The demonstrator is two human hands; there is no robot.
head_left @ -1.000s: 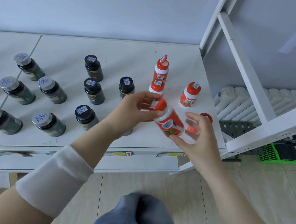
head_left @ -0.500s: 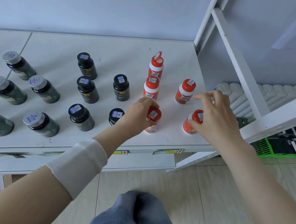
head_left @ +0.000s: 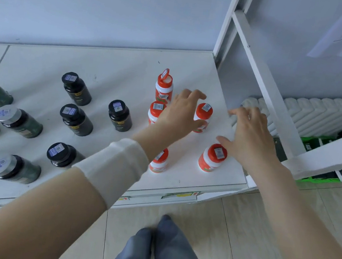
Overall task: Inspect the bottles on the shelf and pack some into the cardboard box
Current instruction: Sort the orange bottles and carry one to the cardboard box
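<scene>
Several white bottles with orange caps stand at the right end of the white shelf (head_left: 130,69). The rearmost bottle (head_left: 164,87) has its flip lid up. My left hand (head_left: 181,113) reaches over the group with spread fingers, its thumb beside the middle-right bottle (head_left: 204,116), and it holds nothing. It partly hides another bottle (head_left: 155,111), and my wrist covers part of the front bottle (head_left: 159,161). My right hand (head_left: 249,135) hovers open near the shelf's right edge, its thumb just above the front-right bottle (head_left: 213,157). No cardboard box is in view.
Black-capped dark bottles (head_left: 120,113) stand mid-shelf, and silver-capped green bottles (head_left: 19,121) fill the left. A white frame post and diagonal brace (head_left: 266,76) rise at the right. Beyond them are a radiator (head_left: 320,114) and a green crate (head_left: 327,143). Floor lies below.
My left hand set the orange bottle upright at the front, let go and moved back toward the middle-right bottle. My right hand left the front-right bottle's cap and shifted right.
</scene>
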